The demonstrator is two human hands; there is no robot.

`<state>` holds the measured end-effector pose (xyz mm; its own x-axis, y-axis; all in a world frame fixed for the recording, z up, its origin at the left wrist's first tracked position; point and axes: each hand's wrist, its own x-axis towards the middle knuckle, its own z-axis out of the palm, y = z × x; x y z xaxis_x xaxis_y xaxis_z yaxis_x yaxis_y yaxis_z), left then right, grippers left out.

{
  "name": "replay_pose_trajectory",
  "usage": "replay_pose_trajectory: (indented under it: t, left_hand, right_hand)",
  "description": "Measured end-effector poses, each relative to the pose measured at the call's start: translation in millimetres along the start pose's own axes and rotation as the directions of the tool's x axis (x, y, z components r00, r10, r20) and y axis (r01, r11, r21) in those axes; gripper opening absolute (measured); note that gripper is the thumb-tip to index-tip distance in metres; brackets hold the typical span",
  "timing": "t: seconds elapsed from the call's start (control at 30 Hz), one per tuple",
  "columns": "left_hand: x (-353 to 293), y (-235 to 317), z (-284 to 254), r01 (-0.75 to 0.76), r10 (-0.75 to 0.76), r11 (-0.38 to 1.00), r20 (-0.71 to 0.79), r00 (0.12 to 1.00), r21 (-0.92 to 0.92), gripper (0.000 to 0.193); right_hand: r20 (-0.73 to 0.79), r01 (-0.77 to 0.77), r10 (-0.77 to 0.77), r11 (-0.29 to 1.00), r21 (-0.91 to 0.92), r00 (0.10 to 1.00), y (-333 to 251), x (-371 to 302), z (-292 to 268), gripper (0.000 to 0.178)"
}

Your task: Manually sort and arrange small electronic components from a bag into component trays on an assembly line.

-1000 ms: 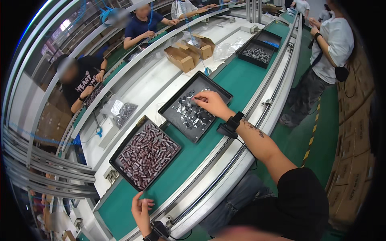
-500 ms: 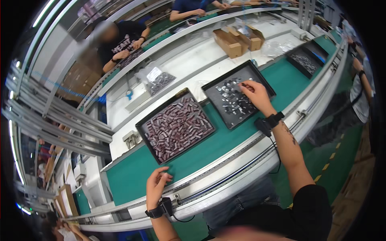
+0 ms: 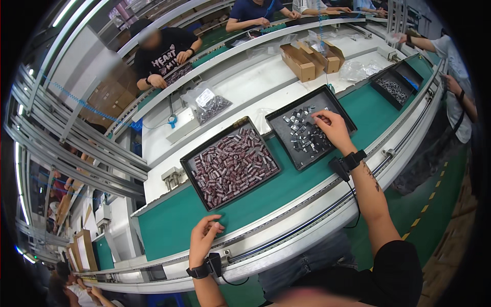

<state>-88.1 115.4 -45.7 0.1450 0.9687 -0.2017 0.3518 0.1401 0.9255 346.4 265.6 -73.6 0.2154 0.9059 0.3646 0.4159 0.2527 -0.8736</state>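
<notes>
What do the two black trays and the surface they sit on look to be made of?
Both black trays look like thin moulded plastic, matte, with shallow raised rims, though painted metal can't be ruled out. The green conveyor belt under them looks like a smooth rubbery or PVC sheet with a dull, even finish.

A shallow black tray (image 3: 341, 108) lies flat on the green conveyor belt (image 3: 169, 225), scattered with small dark-and-silver parts (image 3: 302, 134) clustered toward its middle.
</notes>
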Motion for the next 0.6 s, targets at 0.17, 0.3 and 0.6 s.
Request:
replay_pose_trajectory:
  t: [0.17,0.3,0.6]
  left_hand:
    - [0.4,0.4,0.6,0.002,-0.002,1.0,-0.001,1.0,0.012,0.024]
    - [0.8,-0.7,-0.4,-0.011,0.011,1.0,0.005,1.0,0.024,0.024]
    - [-0.1,0.8,-0.3,0.011,-0.011,1.0,0.0,1.0,0.012,0.024]
  right_hand:
    - [0.031,-0.028,0.028,0.999,-0.017,0.999,-1.6,-1.7,-2.8,0.014]
    - [0.025,-0.01,0.01,1.0,-0.009,1.0,-2.9,0.6,-0.5,0.014]
    - [-0.008,-0.024,0.024,0.999,0.036,1.0,-7.7,-1.1,0.0,0.016]
